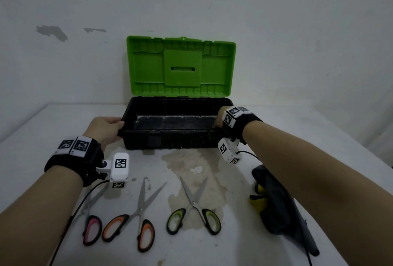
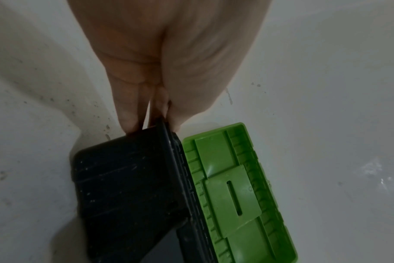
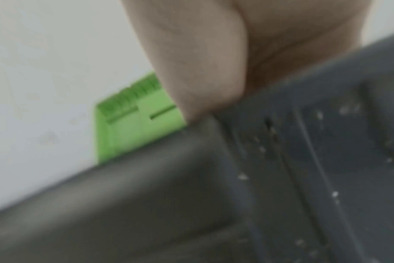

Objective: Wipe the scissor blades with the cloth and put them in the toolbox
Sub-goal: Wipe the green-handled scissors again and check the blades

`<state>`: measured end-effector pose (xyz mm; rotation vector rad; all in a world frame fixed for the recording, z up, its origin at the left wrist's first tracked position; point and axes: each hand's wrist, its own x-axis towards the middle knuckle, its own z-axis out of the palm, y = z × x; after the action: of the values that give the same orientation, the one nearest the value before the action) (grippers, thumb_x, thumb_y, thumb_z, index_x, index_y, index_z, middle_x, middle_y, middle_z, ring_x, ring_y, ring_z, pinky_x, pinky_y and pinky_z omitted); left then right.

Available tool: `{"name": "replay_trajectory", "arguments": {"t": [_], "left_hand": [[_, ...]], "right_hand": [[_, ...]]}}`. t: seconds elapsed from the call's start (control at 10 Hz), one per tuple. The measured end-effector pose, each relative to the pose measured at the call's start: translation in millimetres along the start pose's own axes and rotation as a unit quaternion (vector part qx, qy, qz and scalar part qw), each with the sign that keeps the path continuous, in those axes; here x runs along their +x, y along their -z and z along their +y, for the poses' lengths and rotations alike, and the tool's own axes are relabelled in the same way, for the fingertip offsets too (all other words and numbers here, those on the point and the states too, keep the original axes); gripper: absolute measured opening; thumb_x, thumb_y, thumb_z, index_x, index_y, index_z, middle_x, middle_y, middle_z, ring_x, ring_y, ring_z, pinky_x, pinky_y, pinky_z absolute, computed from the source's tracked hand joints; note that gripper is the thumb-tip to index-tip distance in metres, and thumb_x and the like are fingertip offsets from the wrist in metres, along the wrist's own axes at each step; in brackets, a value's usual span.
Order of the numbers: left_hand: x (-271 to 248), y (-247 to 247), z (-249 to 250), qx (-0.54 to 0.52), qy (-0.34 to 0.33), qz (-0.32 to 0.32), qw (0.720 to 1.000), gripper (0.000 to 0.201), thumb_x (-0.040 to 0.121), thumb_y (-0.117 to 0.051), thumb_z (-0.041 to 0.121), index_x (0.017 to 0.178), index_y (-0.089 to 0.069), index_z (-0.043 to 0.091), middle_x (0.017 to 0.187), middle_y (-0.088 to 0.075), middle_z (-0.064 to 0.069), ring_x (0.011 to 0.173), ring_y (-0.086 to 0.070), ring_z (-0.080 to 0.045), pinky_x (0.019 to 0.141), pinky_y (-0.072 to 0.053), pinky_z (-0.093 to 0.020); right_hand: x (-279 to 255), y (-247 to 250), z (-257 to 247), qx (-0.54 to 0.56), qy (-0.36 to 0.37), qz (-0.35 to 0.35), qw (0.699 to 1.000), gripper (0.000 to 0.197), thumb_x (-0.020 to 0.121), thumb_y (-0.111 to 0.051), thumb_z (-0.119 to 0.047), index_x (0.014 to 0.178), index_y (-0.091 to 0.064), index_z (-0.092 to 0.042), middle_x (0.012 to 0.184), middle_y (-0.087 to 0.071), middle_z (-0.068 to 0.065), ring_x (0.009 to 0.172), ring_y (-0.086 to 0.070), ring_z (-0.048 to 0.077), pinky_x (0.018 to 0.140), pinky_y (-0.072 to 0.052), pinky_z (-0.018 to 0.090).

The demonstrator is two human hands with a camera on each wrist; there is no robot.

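Toolbox at the back of the table, against the wall; black base open and empty, green lid standing upright behind it.

Left hand on the left end of the toolbox, near the front corner. Fingers on the outer end wall, thumb over the rim, so clamped on that edge, as seen from the left wrist.

Right hand on the right end of the toolbox, reaching over the rim, mostly hidden behind the wrist strap. From the right wrist, blurred: thumb pressed on the black rim, the other fingers out of sight behind the wall, so grip round the edge likely but not plain.

Three pairs of scissors in a row on the near part of the table, all with blades open and pointing away, handles toward the person, well apart from the toolbox:
- pink scissors at left, blades partly hidden under the left wrist camera;
- orange scissors in the middle;
- green scissors to the right, lying on a brownish stain.

Cloth, dark with yellow patches, crumpled on the table at the right, partly under the right forearm, beside the green scissors but not touching them.

Neither hand touching scissors or cloth.
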<state>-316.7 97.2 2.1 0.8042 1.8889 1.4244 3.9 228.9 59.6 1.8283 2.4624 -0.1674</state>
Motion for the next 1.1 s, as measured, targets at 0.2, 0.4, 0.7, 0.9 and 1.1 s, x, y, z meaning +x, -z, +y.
{"name": "replay_trajectory", "arguments": {"t": [0.2,0.4,0.7,0.9,1.1], "left_hand": [[-41,3,21,0.153,-0.075,0.023,0.985,0.047,0.098,-0.063,0.020,0.142,-0.055,0.007,0.135,-0.060,-0.021,0.118,-0.060,-0.033,0.109,-0.045,-0.045],[-145,-21,47,0.307,-0.235,0.004,0.922,0.018,0.098,-0.061,0.023,0.110,-0.071,0.016,0.114,-0.070,-0.008,0.109,-0.060,-0.027,0.095,-0.041,-0.032],[-234,-69,-4,0.481,-0.153,-0.205,0.839,0.029,0.096,-0.064,0.040,0.118,-0.066,0.021,0.120,-0.064,-0.001,0.101,-0.057,-0.017,0.089,-0.045,-0.029],[-240,-77,-20,0.564,-0.139,-0.208,0.787,0.032,0.090,-0.072,0.034,0.102,-0.073,0.004,0.106,-0.073,-0.014,0.097,-0.067,-0.027,0.082,-0.051,-0.034],[-238,-77,-19,0.548,-0.109,-0.210,0.802,0.022,0.095,-0.065,0.031,0.099,-0.071,0.010,0.102,-0.070,-0.007,0.097,-0.064,-0.024,0.081,-0.048,-0.029]], "right_hand": [[-42,15,-15,0.114,-0.029,0.084,0.989,0.024,0.084,-0.062,-0.032,0.082,-0.063,-0.008,0.096,-0.066,0.014,0.064,-0.057,0.023,0.059,-0.045,0.028],[-124,10,13,0.198,0.035,0.128,0.971,0.018,0.084,-0.062,-0.032,0.085,-0.071,-0.017,0.088,-0.069,0.009,0.081,-0.064,0.025,0.068,-0.050,0.027],[-218,-67,83,0.154,-0.023,0.083,0.984,0.035,0.080,-0.067,-0.044,0.104,-0.067,-0.018,0.112,-0.056,0.009,0.102,-0.054,0.029,0.087,-0.050,0.037],[-232,-89,101,0.109,-0.082,0.030,0.990,0.059,0.074,-0.066,-0.062,0.111,-0.060,-0.018,0.119,-0.042,0.012,0.103,-0.048,0.033,0.088,-0.044,0.037],[-230,-72,110,0.113,-0.036,0.022,0.993,0.024,0.090,-0.053,-0.017,0.111,-0.064,-0.015,0.120,-0.060,0.013,0.108,-0.056,0.031,0.088,-0.049,0.032]]}}
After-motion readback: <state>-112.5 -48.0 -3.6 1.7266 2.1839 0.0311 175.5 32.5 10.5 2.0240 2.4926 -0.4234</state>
